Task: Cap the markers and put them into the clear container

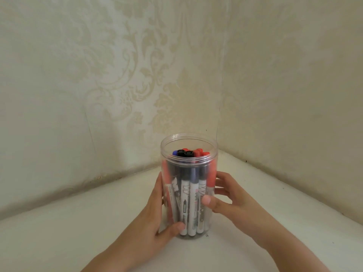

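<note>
A clear round container (189, 142) stands upright on the white table, its top open. Several capped markers (191, 193) stand inside it, with black, blue and red caps pointing up. My left hand (157, 214) grips the container's left wall, thumb low on the front. My right hand (225, 195) grips its right wall, thumb on the front and fingers curled round the side. Both hands touch the container.
The white table (78, 232) sits in a corner between two walls with pale patterned wallpaper (137, 65). The walls meet just behind the container.
</note>
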### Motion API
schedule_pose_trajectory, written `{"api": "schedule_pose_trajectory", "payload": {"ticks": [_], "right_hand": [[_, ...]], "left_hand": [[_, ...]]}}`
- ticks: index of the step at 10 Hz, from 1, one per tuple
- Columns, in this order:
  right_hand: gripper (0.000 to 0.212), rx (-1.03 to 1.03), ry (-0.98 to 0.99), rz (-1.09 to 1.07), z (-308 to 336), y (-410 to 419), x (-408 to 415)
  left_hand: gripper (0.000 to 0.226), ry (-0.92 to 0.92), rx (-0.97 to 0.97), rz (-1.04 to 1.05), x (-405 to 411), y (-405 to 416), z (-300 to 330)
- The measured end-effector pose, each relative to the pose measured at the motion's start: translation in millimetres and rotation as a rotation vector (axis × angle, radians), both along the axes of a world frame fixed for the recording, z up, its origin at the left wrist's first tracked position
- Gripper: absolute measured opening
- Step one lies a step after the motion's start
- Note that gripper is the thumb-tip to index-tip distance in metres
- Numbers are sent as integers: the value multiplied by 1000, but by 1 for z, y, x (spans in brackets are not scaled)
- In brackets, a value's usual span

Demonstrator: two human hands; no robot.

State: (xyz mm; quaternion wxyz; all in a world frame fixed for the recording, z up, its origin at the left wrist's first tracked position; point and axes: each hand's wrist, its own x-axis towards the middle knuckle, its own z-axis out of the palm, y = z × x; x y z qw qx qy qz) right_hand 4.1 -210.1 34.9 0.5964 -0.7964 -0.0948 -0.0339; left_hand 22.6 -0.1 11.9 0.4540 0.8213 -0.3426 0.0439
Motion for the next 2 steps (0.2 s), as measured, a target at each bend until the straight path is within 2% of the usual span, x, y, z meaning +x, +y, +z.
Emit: {"api": "schedule_pose_trajectory", "payload": {"ticks": [1, 2], "right_hand": [[59, 19, 14, 25, -1, 0, 0], [66, 53, -19, 11, 4, -4, -1]], "left_hand": [[98, 14, 14, 10, 0, -1, -3], [102, -11, 82, 62, 4, 11, -3]]}}
